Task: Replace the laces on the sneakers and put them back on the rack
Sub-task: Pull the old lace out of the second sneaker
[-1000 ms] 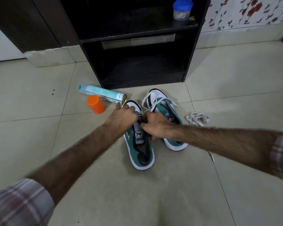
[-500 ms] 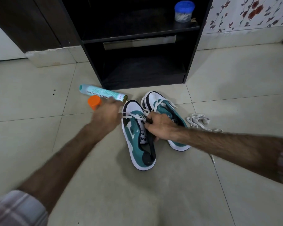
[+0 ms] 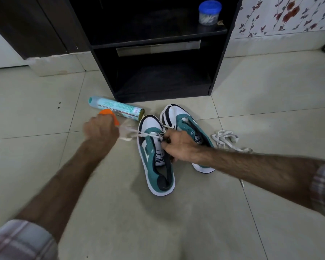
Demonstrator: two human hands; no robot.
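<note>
Two teal-and-white sneakers lie on the tiled floor before a black rack (image 3: 219,62). The left sneaker (image 3: 154,166) has a white lace (image 3: 137,135) running through its front eyelets. My left hand (image 3: 101,130) grips that lace's end, stretched out to the left of the shoe. My right hand (image 3: 178,145) pinches the lace at the eyelets and rests on the tongue. The right sneaker (image 3: 184,122) sits close behind my right hand, partly hidden by it. A loose white lace (image 3: 225,139) lies heaped on the floor to the right.
A teal spray can (image 3: 116,107) lies on its side left of the shoes, with an orange cap (image 3: 109,114) partly behind my left hand. A blue-lidded jar (image 3: 209,13) stands on the rack's upper shelf. The lower shelf (image 3: 163,79) is dark and open.
My left hand has moved left away from the shoe, drawing the white lace out through the eyelets. My right hand stays at the eyelets.
</note>
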